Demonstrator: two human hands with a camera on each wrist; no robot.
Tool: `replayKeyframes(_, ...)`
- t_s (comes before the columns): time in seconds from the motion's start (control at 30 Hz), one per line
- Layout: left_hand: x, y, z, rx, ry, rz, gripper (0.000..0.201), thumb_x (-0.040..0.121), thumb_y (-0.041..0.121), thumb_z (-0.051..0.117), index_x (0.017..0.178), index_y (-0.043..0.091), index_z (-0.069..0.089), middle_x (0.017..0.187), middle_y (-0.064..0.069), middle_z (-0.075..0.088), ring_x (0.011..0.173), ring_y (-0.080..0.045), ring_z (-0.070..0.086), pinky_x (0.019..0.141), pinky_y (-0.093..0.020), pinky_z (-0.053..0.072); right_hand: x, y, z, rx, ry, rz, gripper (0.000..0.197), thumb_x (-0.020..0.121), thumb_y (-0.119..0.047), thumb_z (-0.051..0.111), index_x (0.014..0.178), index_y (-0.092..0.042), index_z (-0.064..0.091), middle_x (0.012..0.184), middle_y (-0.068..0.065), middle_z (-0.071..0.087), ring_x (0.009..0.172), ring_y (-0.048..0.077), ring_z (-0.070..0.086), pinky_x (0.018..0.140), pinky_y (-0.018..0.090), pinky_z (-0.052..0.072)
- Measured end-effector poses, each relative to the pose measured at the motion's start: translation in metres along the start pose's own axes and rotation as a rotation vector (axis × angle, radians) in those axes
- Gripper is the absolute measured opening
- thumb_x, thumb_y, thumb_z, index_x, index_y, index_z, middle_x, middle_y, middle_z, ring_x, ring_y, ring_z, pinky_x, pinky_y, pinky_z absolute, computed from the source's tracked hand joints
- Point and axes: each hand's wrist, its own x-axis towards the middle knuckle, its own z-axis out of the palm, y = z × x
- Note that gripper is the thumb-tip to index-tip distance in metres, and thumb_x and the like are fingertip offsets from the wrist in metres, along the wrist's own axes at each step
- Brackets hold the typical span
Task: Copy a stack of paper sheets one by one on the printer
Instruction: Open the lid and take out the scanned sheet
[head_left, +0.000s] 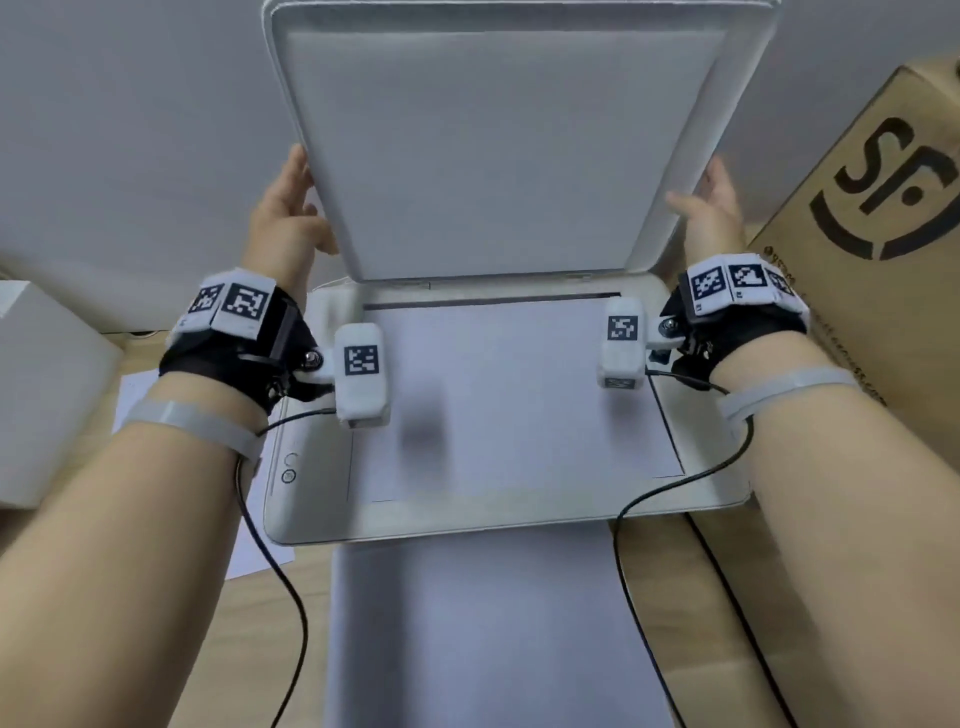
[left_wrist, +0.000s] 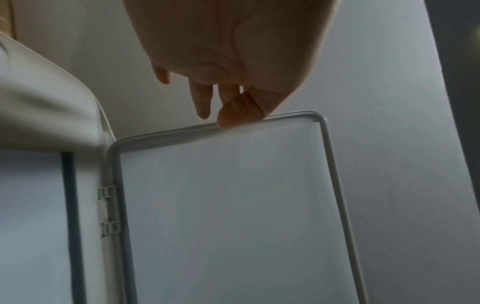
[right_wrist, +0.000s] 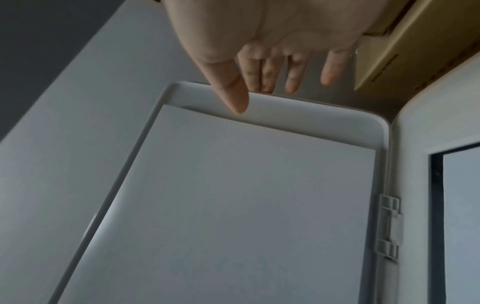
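Note:
The white printer (head_left: 467, 522) stands in front of me with its scanner lid (head_left: 498, 145) raised nearly upright. A white paper sheet (head_left: 519, 395) lies flat on the scanner glass. My left hand (head_left: 291, 208) holds the lid's left edge, thumb on the inner face and fingers behind it; in the left wrist view the thumb of that hand (left_wrist: 211, 118) presses the lid (left_wrist: 221, 205) rim. My right hand (head_left: 711, 202) holds the right edge the same way; in the right wrist view its (right_wrist: 254, 98) thumb lies over the lid (right_wrist: 246, 195) border.
A white sheet (head_left: 478, 623) lies on the output tray before the printer. More sheets (head_left: 249, 545) stick out at its left on the wooden table. A cardboard box (head_left: 883, 208) stands close on the right, a white box (head_left: 47, 389) on the left, a wall behind.

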Motion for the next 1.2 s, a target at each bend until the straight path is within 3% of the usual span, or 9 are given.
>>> replayKeyframes(0.13,0.016,0.002,0.008,0.035,-0.032,0.022,0.092,0.058,-0.020,0.027,0.145,0.009,0.037,0.126,0.000,0.051,0.083,0.014,0.056,0.064,-0.011,0.039,0.012,0.010,0.007,-0.053,-0.054,0.050,0.077,0.079,-0.005,0.057,0.148,-0.007,0.023,0.153,0.006,0.030,0.139,0.017,0.031,0.107,0.022,0.031)
replayKeyframes(0.23,0.025,0.000,0.010,0.100,-0.016,0.001,0.091,0.061,-0.017,0.033,0.148,0.010,0.031,0.130,-0.002,0.048,0.085,0.011,0.056,0.057,-0.012,0.039,0.023,0.021,0.006,-0.080,-0.086,0.054,0.088,0.067,-0.015,0.060,0.148,-0.012,0.026,0.151,0.007,0.034,0.137,0.023,0.035,0.113,0.038,0.032)
replayKeyframes(0.33,0.028,-0.001,0.010,0.125,-0.019,-0.026,0.097,0.059,-0.012,0.039,0.151,0.013,0.021,0.147,-0.001,0.040,0.123,-0.008,0.048,0.059,-0.011,0.042,0.040,0.039,-0.001,-0.092,-0.099,0.055,0.093,0.065,-0.019,0.061,0.149,-0.016,0.023,0.151,0.005,0.034,0.137,0.022,0.035,0.113,0.042,0.031)
replayKeyframes(0.43,0.021,0.000,0.011,0.112,-0.002,-0.053,0.092,0.070,-0.022,0.038,0.152,0.011,0.011,0.153,-0.001,0.031,0.136,-0.014,0.037,0.066,-0.011,0.044,0.011,0.017,0.004,-0.110,-0.076,0.108,0.088,0.074,-0.015,0.063,0.150,-0.015,0.019,0.153,0.004,0.029,0.139,0.021,0.031,0.114,0.038,0.027)
replayKeyframes(0.57,0.004,0.004,0.008,0.164,0.035,-0.107,0.090,0.079,-0.017,0.043,0.152,0.011,-0.002,0.158,-0.012,0.012,0.145,-0.017,0.018,0.107,-0.023,0.034,-0.015,0.015,-0.007,-0.171,-0.077,0.126,0.071,0.090,-0.011,0.057,0.150,-0.015,0.018,0.155,0.002,0.022,0.141,0.018,0.024,0.112,0.033,0.025)
replayKeyframes(0.63,-0.013,0.005,0.008,0.174,0.011,-0.139,0.089,0.083,-0.013,0.047,0.152,0.012,-0.004,0.158,-0.017,0.010,0.146,-0.019,0.013,0.115,-0.029,0.023,-0.034,0.016,-0.014,-0.229,-0.102,0.118,0.064,0.090,-0.013,0.058,0.147,-0.016,0.029,0.151,0.002,0.030,0.138,0.017,0.031,0.108,0.032,0.030)
replayKeyframes(0.87,-0.085,-0.041,-0.013,0.549,-0.122,-0.305,0.074,0.081,0.020,0.068,0.145,0.032,0.034,0.155,-0.005,0.026,0.142,-0.026,0.024,0.116,-0.043,0.022,-0.087,0.051,-0.036,-0.611,-0.267,0.178,0.047,0.084,-0.021,0.067,0.128,-0.018,0.052,0.145,0.005,0.034,0.133,0.023,0.035,0.100,0.029,0.032)
replayKeyframes(1.0,-0.113,-0.064,-0.018,1.028,-0.259,-0.402,0.084,0.075,0.052,0.071,0.146,0.043,0.027,0.160,-0.006,-0.007,0.144,-0.032,-0.018,0.108,-0.067,-0.003,-0.111,0.067,-0.055,-0.896,-0.324,0.218,0.064,0.081,-0.043,0.067,0.139,-0.030,0.041,0.156,0.003,0.009,0.143,0.023,0.012,0.114,0.040,0.016)
replayKeyframes(1.2,-0.134,-0.076,-0.014,1.293,-0.295,-0.358,0.089,0.074,0.065,0.064,0.146,0.049,0.014,0.158,-0.004,-0.021,0.142,-0.031,-0.026,0.106,-0.068,-0.007,-0.135,0.071,-0.067,-1.233,-0.403,0.199,0.090,0.075,-0.066,0.061,0.148,-0.037,0.018,0.154,-0.001,-0.027,0.144,0.018,-0.019,0.115,0.048,-0.011)
